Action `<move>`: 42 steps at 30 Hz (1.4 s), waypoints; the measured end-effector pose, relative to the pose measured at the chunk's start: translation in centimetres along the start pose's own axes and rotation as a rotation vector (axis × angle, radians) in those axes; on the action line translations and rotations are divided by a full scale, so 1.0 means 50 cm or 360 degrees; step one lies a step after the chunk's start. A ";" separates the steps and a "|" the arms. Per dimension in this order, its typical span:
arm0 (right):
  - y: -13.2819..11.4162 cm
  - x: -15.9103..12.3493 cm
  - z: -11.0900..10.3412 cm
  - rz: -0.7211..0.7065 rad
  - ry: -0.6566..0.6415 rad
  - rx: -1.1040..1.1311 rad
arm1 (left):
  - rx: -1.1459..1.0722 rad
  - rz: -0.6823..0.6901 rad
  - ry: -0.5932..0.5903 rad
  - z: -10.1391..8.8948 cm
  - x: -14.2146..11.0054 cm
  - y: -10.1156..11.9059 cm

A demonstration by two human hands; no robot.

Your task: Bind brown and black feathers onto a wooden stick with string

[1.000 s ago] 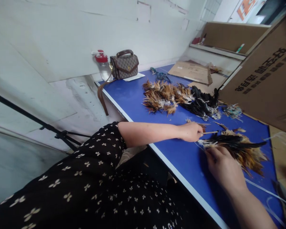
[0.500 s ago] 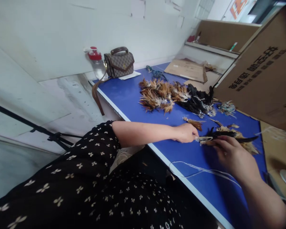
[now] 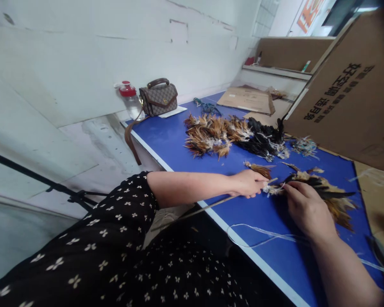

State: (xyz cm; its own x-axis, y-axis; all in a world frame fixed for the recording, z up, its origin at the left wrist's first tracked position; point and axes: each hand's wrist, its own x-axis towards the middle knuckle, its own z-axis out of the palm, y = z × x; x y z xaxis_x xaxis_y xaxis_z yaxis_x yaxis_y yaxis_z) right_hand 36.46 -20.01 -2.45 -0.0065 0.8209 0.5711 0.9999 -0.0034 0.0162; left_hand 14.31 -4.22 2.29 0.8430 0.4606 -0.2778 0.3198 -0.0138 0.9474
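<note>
My left hand [image 3: 249, 183] is closed, its fingers at the whitish tied end [image 3: 270, 189] of a feather bundle. A thin tan strand, stick-like and straight [image 3: 217, 203], runs through this hand and slants down past the table edge. My right hand [image 3: 309, 209] is closed in a pinch on white string at the tied end, its knuckles in front of dark feathers. Black and tan feathers [image 3: 334, 192] fan out beyond it on the blue table [image 3: 160, 140]. Near my left hand lies a small brown feather bundle [image 3: 259, 169].
Brown feather bundles [image 3: 208, 136] and black ones [image 3: 264, 138] lie farther back, beside a pale tangle of string [image 3: 304, 146]. A handbag [image 3: 160, 100] and a red-capped bottle [image 3: 129, 100] stand by the wall. Cardboard [image 3: 342, 94] rises at the right. Loose white string [image 3: 259, 230] crosses the front.
The tan strand now shows through my left hand. The pale strand stretched between my hands is replaced by a bunched white tie, and my right hand has shifted slightly.
</note>
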 end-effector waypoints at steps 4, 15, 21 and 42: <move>-0.009 0.007 -0.022 0.0012 0.0047 0.0083 | -0.0308 -0.0155 -0.0161 0.009 -0.020 0.012; 0.002 -0.003 -0.023 -0.0019 0.0265 0.0014 | -0.0907 -0.0260 -0.0668 0.011 0.000 -0.006; 0.009 -0.006 -0.011 0.0026 0.0280 0.0060 | -0.0923 -0.0134 -0.0514 0.029 0.006 -0.014; -0.015 0.010 -0.019 0.0151 0.0460 0.0167 | -0.0623 -0.0084 -0.0284 0.046 0.023 0.007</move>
State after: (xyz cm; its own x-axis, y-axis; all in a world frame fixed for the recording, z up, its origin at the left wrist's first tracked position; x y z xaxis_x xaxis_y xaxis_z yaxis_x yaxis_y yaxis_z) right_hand 35.66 -20.13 -1.37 0.0977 0.6234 0.7758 0.9922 -0.0007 -0.1244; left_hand 16.37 -5.75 1.96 0.9025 0.2905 -0.3179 0.2051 0.3591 0.9105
